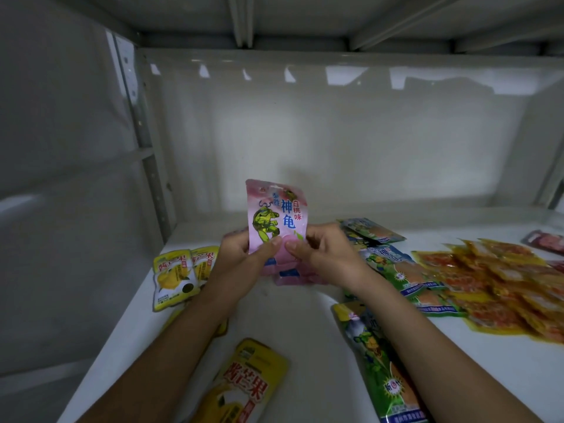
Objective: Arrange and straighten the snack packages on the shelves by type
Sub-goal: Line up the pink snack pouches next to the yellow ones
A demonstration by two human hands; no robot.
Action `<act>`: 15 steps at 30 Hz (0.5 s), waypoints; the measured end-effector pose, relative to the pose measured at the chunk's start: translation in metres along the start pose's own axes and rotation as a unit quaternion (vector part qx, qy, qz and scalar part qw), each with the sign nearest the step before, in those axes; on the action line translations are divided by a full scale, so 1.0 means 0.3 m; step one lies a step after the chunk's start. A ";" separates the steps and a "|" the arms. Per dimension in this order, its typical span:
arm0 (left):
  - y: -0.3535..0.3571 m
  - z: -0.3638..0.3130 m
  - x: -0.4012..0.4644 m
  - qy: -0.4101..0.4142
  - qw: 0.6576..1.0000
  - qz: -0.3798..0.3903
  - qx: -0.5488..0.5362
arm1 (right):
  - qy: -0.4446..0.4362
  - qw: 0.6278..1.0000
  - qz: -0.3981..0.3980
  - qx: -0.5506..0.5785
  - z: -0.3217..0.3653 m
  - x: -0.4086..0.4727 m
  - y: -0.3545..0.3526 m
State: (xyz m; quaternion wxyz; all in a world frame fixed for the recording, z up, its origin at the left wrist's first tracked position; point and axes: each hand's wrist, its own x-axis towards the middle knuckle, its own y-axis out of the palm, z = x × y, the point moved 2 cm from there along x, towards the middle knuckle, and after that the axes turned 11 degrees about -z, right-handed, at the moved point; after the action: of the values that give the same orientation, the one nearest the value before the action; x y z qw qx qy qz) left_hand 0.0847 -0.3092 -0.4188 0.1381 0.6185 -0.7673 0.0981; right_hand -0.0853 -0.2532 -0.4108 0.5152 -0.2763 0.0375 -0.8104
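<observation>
Mango packs point(175, 271) sat far left on the shelf point(299, 331); left hand point(244, 251) and right hand point(326, 248) both pinched the upright pink pouch point(276, 215) mid-shelf, green pouches point(396, 264) then orange packets point(500, 285) crowding the right.

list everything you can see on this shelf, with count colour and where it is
pink packets: a small stack, count unclear, pink with a green turtle, held upright at shelf centre
yellow mango packets: two standing at left, one lying at front, another partly hidden under the left forearm
green and blue turtle packets: several overlapping right of centre, one at front right
orange packets: overlapping pile, count unclear, at right
red packets: at least one, far right edge
shelf: one, white
left hand: grips the pink stack's left side
right hand: grips its right side
</observation>
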 end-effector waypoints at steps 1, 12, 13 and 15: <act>-0.005 0.000 0.003 0.002 1.000 -0.001 -0.002 | -0.004 1.000 -0.007 0.000 -0.005 0.004 0.007; -0.014 0.001 0.010 -0.034 0.995 0.052 -0.073 | 0.036 0.984 -0.016 0.172 0.011 0.005 -0.009; -0.016 0.002 0.012 -0.026 0.996 0.052 -0.062 | 0.039 0.986 -0.021 0.161 0.004 0.009 -0.010; -0.013 0.001 0.011 -0.018 0.998 0.049 -0.041 | 0.062 0.985 -0.019 0.160 -0.008 0.008 -0.007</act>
State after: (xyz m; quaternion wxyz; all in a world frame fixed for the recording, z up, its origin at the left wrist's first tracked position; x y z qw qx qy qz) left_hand 0.0880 -0.3132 -0.4180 0.1448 0.5752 -0.8027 0.0621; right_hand -0.0889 -0.2548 -0.4112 0.5338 -0.1402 -0.0656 -0.8313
